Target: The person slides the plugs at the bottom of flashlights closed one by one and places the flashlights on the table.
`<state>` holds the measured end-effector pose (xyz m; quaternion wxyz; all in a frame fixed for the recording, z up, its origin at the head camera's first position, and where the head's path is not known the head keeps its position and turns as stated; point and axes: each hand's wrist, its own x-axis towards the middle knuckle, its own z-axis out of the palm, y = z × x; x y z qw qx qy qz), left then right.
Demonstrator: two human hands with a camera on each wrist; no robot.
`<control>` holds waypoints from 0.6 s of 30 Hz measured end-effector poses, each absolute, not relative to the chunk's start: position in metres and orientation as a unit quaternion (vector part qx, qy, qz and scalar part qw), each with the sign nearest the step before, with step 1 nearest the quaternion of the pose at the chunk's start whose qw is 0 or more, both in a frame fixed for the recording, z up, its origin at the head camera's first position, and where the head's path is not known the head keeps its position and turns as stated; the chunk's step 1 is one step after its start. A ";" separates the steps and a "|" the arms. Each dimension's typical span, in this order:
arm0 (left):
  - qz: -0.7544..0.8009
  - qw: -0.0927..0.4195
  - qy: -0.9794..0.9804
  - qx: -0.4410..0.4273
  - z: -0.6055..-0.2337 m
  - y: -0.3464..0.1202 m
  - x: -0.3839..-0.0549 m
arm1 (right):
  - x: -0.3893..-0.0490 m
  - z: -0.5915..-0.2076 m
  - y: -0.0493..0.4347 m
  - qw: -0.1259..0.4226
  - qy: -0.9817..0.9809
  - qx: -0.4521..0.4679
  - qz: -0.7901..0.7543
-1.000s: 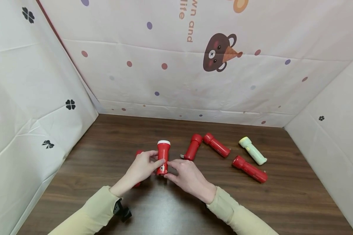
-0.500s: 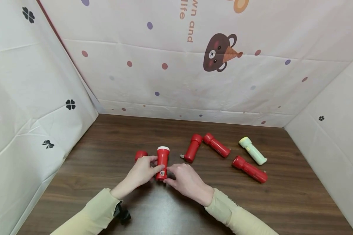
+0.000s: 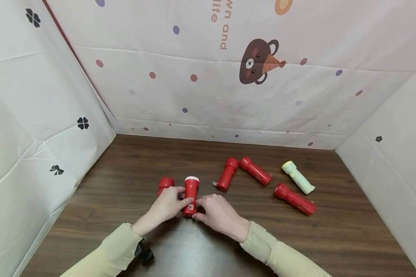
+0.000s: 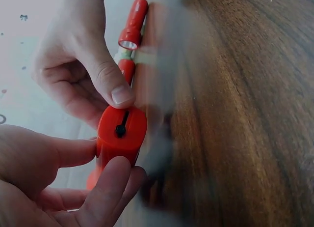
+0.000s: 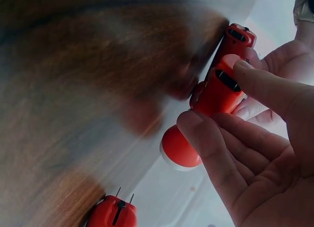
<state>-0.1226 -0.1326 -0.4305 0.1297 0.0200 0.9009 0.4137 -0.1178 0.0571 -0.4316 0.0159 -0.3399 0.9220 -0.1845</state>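
Observation:
A red flashlight with a white rim is held over the table, its white end pointing away from me. My left hand grips its body between thumb and fingers. Thumb and index finger of my right hand pinch its near end from the right. In the left wrist view, that end of the flashlight faces the camera, with a black slider in a slot. A second red flashlight lies just left, partly hidden by my left hand.
To the right lie a red flashlight with metal prongs out, another red flashlight, a pale green flashlight and a further red flashlight. Patterned white sheets stand behind and beside the wooden table.
Both hands and the held flashlight have moved slightly toward me. More of the red flashlight at the left now shows. The other flashlights have stayed in place.

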 end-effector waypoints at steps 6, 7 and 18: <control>0.408 0.128 0.904 0.028 -0.431 -0.132 -0.121 | -0.118 -0.433 0.056 0.030 0.924 -0.339 -0.175; 0.408 0.128 0.904 0.029 -0.431 -0.132 -0.120 | -0.118 -0.433 0.055 0.032 0.924 -0.339 -0.175; 0.394 0.116 0.911 0.034 -0.437 -0.133 -0.118 | -0.116 -0.436 0.051 0.012 0.926 -0.348 -0.142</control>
